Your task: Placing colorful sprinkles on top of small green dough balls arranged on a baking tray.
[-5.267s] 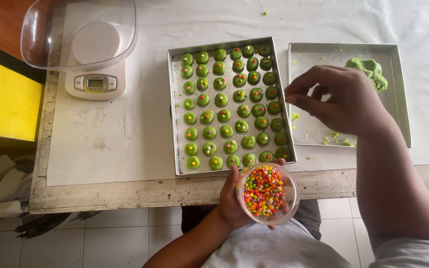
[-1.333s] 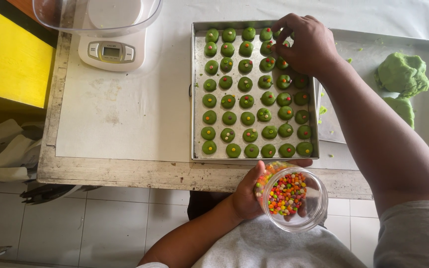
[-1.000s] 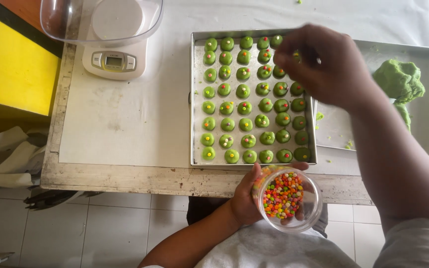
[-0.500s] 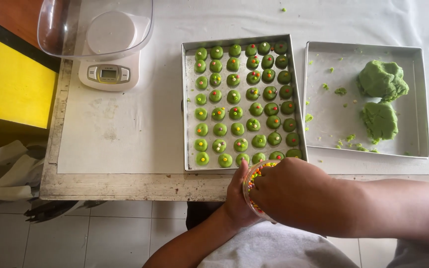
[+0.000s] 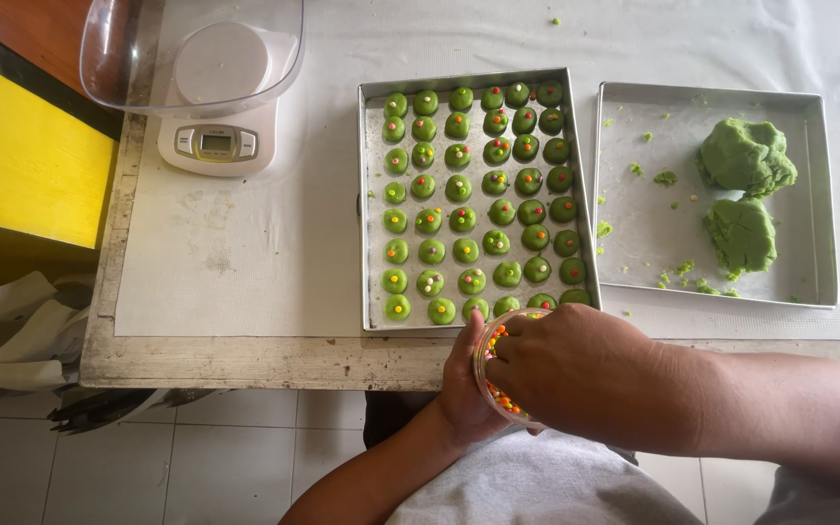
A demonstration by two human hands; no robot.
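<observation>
— What's hidden from you?

— My right hand [image 5: 585, 374] covers most of the cup [image 5: 494, 377]. Only a sliver of clear rim and a few coloured candies show. The fingertips dip inside it, so I cannot tell whether they pinch anything.

— And the left?

— My left hand [image 5: 467, 384] wraps the cup from its far side, gripping it just below the near edge of the tray [image 5: 373, 209], off the table. Its fingers are out of sight behind the cup.

— What's on the tray?

— Rows of small round green dough balls [image 5: 459, 185], smooth and slightly flattened, some with candy dots on top. The tray is dull grey metal, rectangular, with a low rim.

— Beside it?

— Right of the tray sits a second pan [image 5: 634, 233], same metal, holding two rough, crumbly dough lumps [image 5: 743, 194] and scattered crumbs. Left of the tray stands a white scale [image 5: 216, 144] under a clear plastic bowl [image 5: 192, 53], cut off at the top.
</observation>
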